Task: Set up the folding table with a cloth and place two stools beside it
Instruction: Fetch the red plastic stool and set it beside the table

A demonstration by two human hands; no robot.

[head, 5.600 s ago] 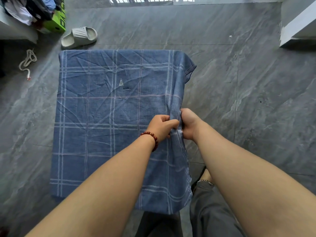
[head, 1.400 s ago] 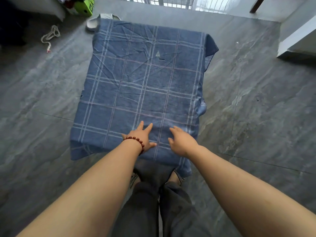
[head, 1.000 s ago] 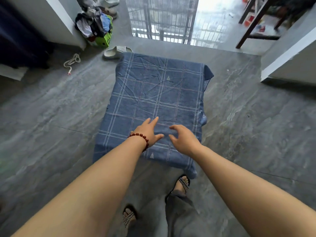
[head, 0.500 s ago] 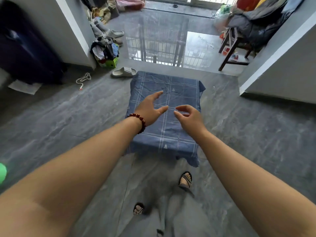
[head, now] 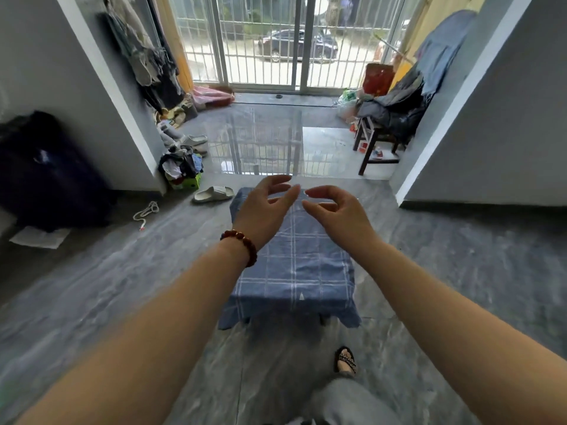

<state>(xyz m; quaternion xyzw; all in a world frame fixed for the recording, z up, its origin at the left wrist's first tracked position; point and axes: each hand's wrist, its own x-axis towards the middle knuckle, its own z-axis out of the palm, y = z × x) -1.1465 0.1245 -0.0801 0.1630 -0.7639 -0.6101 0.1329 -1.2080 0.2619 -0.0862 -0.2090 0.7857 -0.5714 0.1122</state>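
Note:
A low folding table stands in the middle of the grey floor, covered by a blue checked cloth (head: 300, 271) whose edges hang over its sides. A dark table leg (head: 322, 319) shows under the near hem. My left hand (head: 266, 207), with a red bead bracelet on the wrist, hovers in the air above the cloth's far part, fingers apart and holding nothing. Beside it my right hand (head: 334, 210) is also raised and empty with curled, spread fingers. A dark wooden stool (head: 372, 142) piled with clothes stands at the far right by the barred door.
A grey slipper (head: 213, 194) and a white cord (head: 146, 210) lie left of the table. A green box with clothes (head: 184, 171) sits by the left wall corner. A dark suitcase (head: 46, 173) stands far left. Walls flank both sides; my sandalled foot (head: 346, 360) is near the table.
Both hands left the cloth and rose into the air with nothing in them. The view tilted up and drew back, so the table looks smaller and the barred door came into sight.

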